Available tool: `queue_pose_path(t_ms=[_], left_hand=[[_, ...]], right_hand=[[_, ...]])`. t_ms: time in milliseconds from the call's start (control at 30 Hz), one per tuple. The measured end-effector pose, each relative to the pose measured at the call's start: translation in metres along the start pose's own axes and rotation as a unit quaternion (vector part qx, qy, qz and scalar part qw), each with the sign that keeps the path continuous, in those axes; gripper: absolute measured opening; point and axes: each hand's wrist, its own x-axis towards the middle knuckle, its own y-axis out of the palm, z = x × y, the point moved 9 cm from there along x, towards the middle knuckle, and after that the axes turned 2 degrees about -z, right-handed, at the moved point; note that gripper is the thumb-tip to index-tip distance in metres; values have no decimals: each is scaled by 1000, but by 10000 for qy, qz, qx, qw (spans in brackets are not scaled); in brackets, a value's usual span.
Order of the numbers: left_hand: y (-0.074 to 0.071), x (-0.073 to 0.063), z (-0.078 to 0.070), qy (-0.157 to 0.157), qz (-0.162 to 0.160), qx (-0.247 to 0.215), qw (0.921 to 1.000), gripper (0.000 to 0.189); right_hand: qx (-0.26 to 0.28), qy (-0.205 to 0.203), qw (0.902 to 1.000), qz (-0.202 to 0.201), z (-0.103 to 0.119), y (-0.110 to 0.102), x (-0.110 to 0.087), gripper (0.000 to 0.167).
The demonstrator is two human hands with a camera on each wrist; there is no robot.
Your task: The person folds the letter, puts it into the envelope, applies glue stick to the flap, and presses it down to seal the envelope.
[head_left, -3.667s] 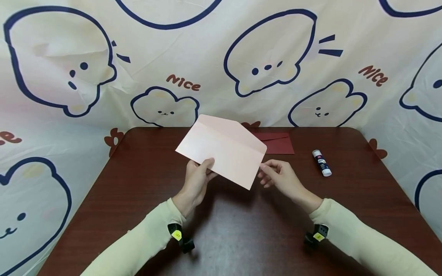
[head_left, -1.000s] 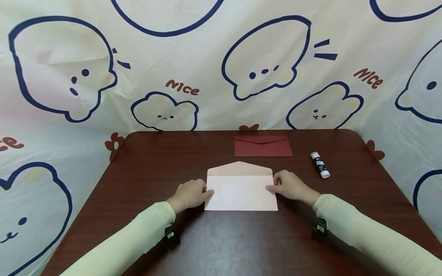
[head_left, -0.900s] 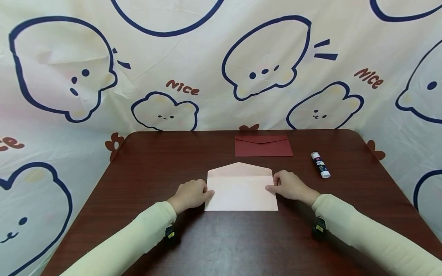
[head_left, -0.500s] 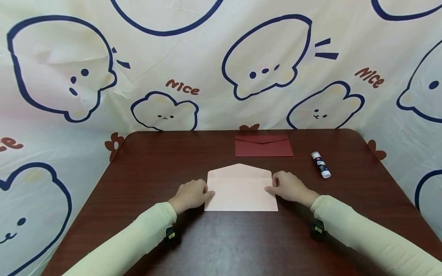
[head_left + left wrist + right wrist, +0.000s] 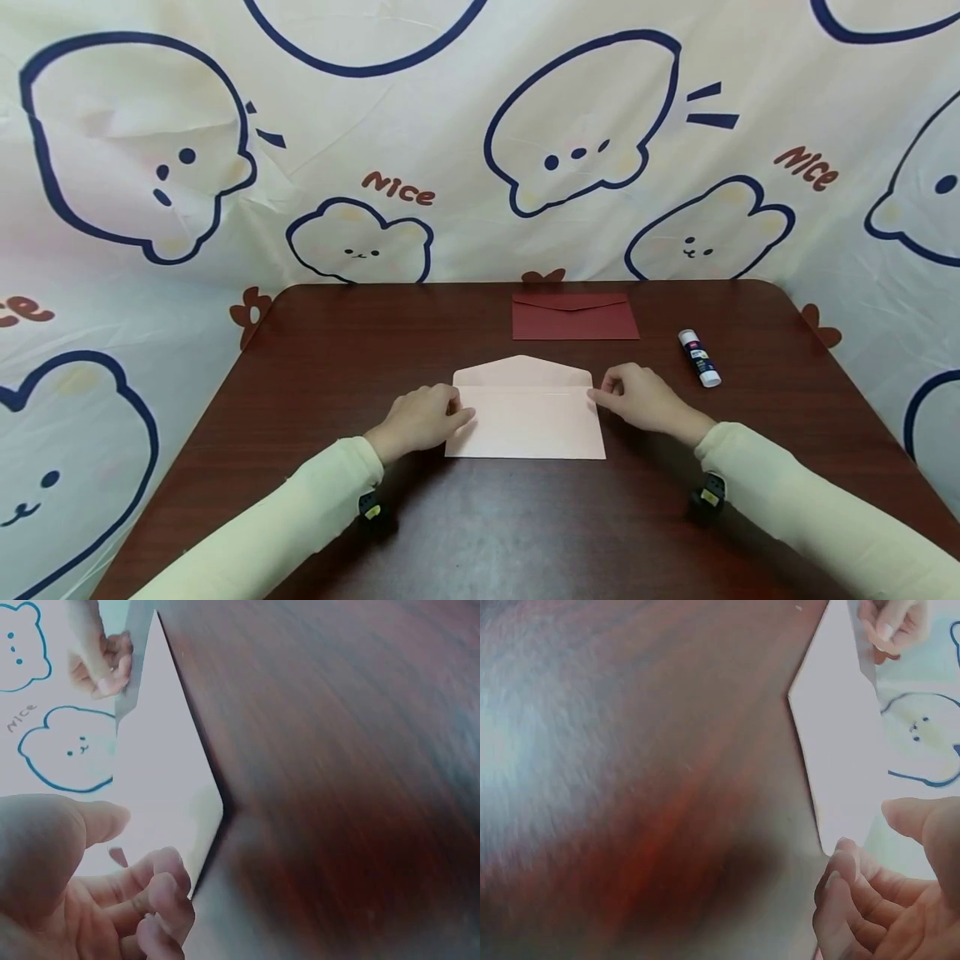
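Note:
A pale pink envelope (image 5: 525, 425) lies on the table, its pointed flap (image 5: 521, 372) unfolded toward the far side. At its left edge is my left hand (image 5: 418, 421), the thumb (image 5: 462, 414) over the paper. A gap shows between that thumb and the loosely bent fingers (image 5: 161, 892) in the left wrist view. My right hand (image 5: 647, 400) is by the right edge, thumb tip overlapping the envelope there. In the right wrist view, its fingertips (image 5: 840, 862) are right at the envelope's corner, with the thumb (image 5: 911, 817) spread away from them.
Behind the pink envelope lies a dark red envelope (image 5: 576, 321) with its flap folded down. A glue stick (image 5: 699, 358) lies at the right. The dark brown table (image 5: 315, 358) backs onto a cartoon-printed cloth (image 5: 457, 125).
The pink envelope was held up tilted in my left hand, then laid down flat with both hands gripping its sides. Just now both hands loosened, and my right hand shifted slightly right.

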Motion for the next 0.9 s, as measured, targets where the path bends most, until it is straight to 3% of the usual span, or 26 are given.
queue_pose_path(t_ms=[400, 700, 900], left_hand=[[5, -10, -30, 496, -33, -328, 9982, 27], [9, -15, -44, 792, -60, -469, 9957, 24], [11, -22, -59, 971, -45, -395, 9945, 24]], right_hand=[[-385, 214, 9958, -804, -22, -59, -5, 32], [-610, 709, 9856, -1409, -65, -100, -9, 39], [-923, 934, 9769, -1689, -95, -111, -12, 44]])
